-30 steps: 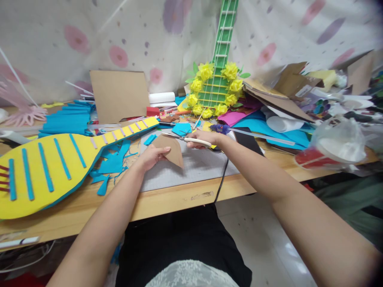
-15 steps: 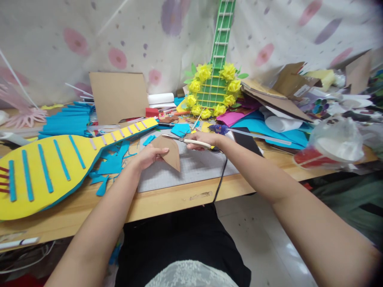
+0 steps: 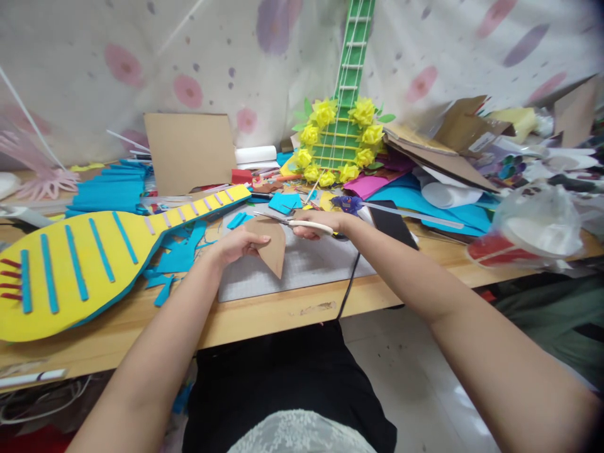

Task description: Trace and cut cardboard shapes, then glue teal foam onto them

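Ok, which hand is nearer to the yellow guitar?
Left. The left hand, gripping a cardboard piece, is just in front of the yellow guitar at its neck end; the right hand, holding scissors, is farther right.

The left hand (image 3: 240, 244) covers one end of the brown cardboard piece (image 3: 274, 251), its fingers underneath out of sight, while the right hand (image 3: 325, 219) hides part of the scissors (image 3: 309, 224), whose blade tips are too small to show whether they bite into the cardboard. The top edge cuts off the green guitar's neck (image 3: 349, 78), and the left edge clips the yellow lute (image 3: 89, 270). At far right, the scrap heap (image 3: 561, 157) blurs.
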`<state>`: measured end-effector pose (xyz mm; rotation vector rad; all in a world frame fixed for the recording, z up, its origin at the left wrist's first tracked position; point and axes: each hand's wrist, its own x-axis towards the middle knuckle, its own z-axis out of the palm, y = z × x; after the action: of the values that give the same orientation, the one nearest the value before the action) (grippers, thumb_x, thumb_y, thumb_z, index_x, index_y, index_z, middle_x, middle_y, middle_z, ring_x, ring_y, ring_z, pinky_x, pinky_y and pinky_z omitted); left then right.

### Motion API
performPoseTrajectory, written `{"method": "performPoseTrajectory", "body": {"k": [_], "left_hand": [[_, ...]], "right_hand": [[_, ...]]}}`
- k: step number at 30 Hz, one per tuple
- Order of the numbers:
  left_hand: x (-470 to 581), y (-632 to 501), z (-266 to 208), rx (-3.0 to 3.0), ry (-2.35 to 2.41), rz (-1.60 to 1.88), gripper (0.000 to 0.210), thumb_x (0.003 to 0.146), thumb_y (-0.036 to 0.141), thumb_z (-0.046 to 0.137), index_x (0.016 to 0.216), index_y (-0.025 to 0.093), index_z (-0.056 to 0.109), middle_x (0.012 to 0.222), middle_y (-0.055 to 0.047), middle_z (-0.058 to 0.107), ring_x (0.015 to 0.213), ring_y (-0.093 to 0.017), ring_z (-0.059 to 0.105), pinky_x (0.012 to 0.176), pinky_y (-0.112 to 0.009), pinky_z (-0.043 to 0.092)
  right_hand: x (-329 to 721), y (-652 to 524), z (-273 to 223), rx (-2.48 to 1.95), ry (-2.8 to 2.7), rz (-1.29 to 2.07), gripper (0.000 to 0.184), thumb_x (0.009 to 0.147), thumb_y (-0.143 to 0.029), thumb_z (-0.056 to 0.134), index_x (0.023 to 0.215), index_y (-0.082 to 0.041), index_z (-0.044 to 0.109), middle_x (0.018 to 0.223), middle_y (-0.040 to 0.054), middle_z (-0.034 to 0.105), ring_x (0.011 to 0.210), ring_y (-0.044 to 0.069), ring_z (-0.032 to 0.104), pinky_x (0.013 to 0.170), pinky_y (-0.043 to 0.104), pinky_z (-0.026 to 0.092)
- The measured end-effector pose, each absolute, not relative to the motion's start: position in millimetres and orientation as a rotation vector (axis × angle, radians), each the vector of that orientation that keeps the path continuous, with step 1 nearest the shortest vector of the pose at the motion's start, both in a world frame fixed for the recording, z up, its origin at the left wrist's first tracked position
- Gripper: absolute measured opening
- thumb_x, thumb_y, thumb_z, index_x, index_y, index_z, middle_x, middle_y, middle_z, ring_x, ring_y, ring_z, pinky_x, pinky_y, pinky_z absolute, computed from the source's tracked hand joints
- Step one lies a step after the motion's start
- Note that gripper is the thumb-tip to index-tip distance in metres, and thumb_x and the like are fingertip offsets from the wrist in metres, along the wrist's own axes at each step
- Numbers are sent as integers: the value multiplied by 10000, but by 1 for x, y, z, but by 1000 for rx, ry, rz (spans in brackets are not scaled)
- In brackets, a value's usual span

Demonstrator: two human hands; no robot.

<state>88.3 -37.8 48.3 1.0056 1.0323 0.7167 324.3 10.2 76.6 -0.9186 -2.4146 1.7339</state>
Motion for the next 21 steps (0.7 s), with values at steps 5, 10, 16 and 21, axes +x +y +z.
{"method": "performPoseTrajectory", "body": {"k": [5, 10, 16, 21], "left_hand": [[88, -37, 49, 1017, 1038, 716, 356, 540, 205, 791, 875, 159, 680, 837, -87, 689, 674, -203, 644, 504, -264, 504], [84, -36, 52, 1025, 1048, 678, 392, 533, 202, 800, 901, 154, 674, 835, -84, 685, 657, -188, 638, 507, -261, 507], [83, -35, 57, 1014, 1052, 632, 423, 507, 208, 818, 903, 167, 676, 838, -76, 691, 673, -194, 647, 485, -243, 503], [79, -33, 58, 1040, 1054, 614, 437, 497, 200, 826, 906, 172, 676, 786, -71, 691, 645, -194, 644, 467, -236, 498]], "right_hand": [[324, 7, 80, -1034, -2365, 1744, 493, 720, -604, 612, 675, -159, 404, 535, -73, 371, 425, 23, 346, 401, 164, 295], [325, 8, 82, -1033, -2405, 1714, 508, 692, -615, 625, 650, -157, 409, 518, -74, 380, 413, 24, 358, 395, 168, 285], [325, 11, 85, -1032, -2420, 1737, 536, 649, -636, 647, 626, -158, 404, 493, -80, 377, 395, 22, 349, 383, 172, 265], [325, 11, 86, -984, -2449, 1756, 509, 674, -608, 647, 637, -160, 409, 474, -82, 370, 389, 27, 353, 379, 174, 266]]}}
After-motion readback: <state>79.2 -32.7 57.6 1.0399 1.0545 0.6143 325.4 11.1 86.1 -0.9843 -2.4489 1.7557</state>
